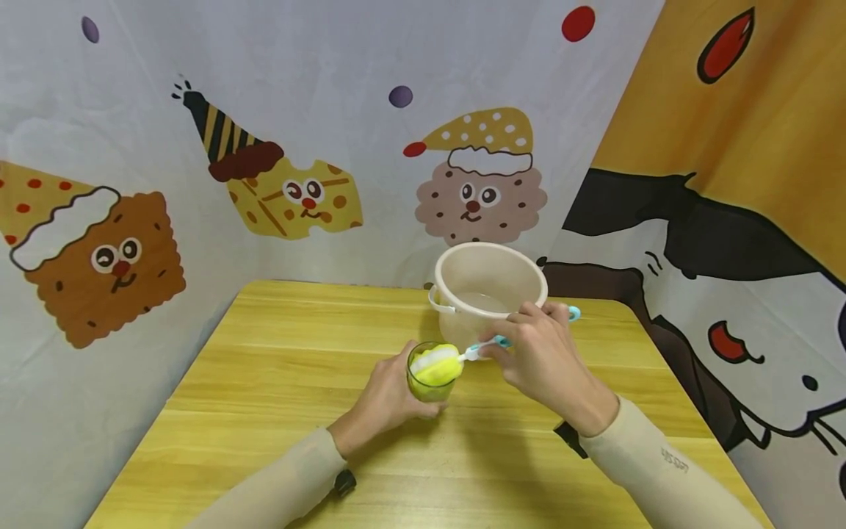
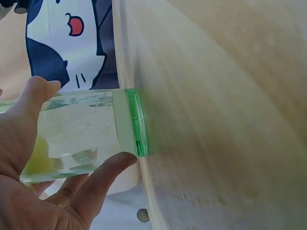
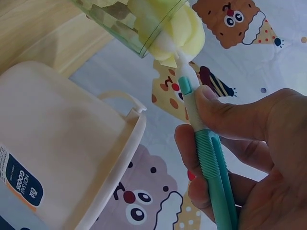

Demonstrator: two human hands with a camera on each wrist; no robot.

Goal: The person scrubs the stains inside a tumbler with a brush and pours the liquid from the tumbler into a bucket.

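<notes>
My left hand [image 1: 390, 393] grips a clear, green-tinted drinking glass [image 2: 86, 129] around its side, just above the table. In my right hand [image 1: 538, 353] is a bottle brush [image 3: 208, 153], its teal and white handle pinched between thumb and fingers. The yellow and white sponge head [image 1: 436, 365] of the brush sits in the mouth of the glass, partly sticking out over the rim. In the left wrist view the sponge shows as a yellow patch near the mouth end, and the lower part of the glass is see-through.
A cream bucket [image 1: 456, 316] with a side handle stands at the back of the wooden table [image 1: 297, 345], beyond the right hand. It bears a dark label [image 3: 21, 182]. A cartoon-printed curtain [image 1: 317, 88] hangs behind the table's back edge.
</notes>
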